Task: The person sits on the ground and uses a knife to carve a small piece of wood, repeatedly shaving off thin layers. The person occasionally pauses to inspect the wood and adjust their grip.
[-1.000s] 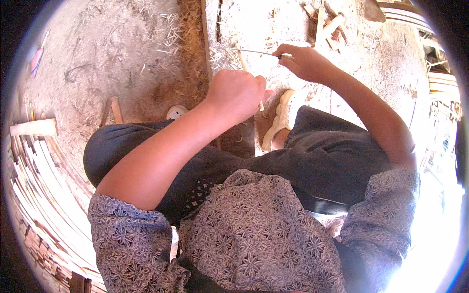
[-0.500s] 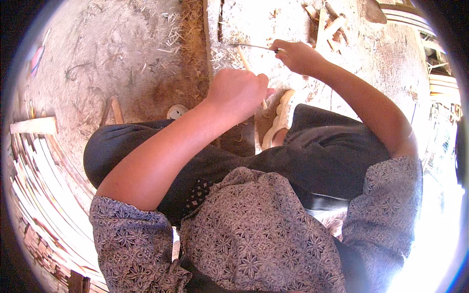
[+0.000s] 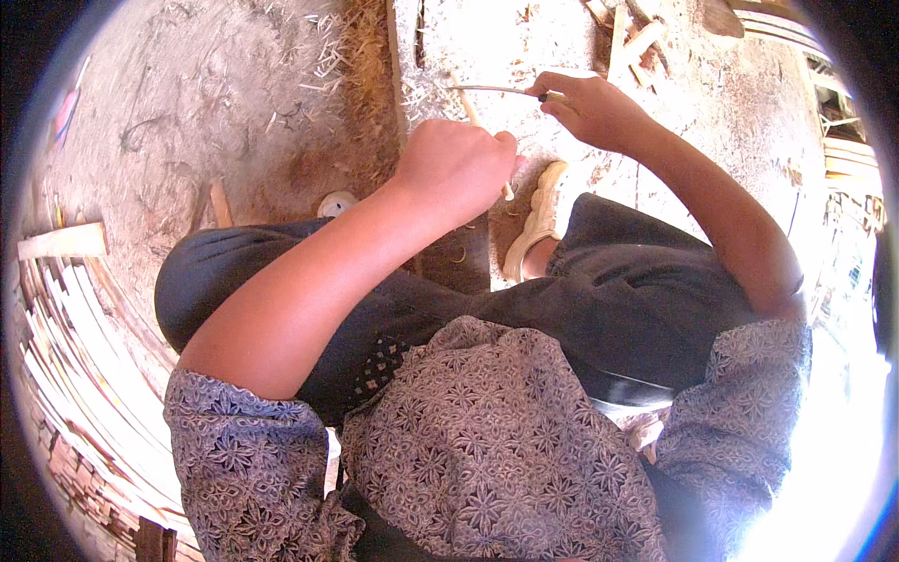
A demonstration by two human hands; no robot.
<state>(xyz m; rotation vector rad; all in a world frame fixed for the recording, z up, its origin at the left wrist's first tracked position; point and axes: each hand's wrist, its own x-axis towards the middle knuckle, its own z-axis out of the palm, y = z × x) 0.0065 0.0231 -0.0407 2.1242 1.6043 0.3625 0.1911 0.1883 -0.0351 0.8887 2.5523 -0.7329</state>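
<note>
My left hand [image 3: 456, 167] is closed in a fist round a thin pale wooden stick [image 3: 471, 110]. The stick's upper end sticks out beyond the knuckles, and its lower end shows below the thumb. My right hand [image 3: 595, 110] grips a knife [image 3: 496, 89] by its dark handle. The slim blade points left and crosses the stick close to its upper end, apparently touching it. Part of the stick is hidden inside my left fist.
Wood shavings [image 3: 323, 56] litter the ground beyond my left hand. Offcuts of wood [image 3: 637, 47] lie at the far right. A large stack of pale strips [image 3: 84, 347] stands on the left. A light-coloured shoe [image 3: 538, 220] is below the stick.
My left hand and the stick have shifted slightly away from me. My right hand has drawn the knife a little to the right, and more of its handle shows.
</note>
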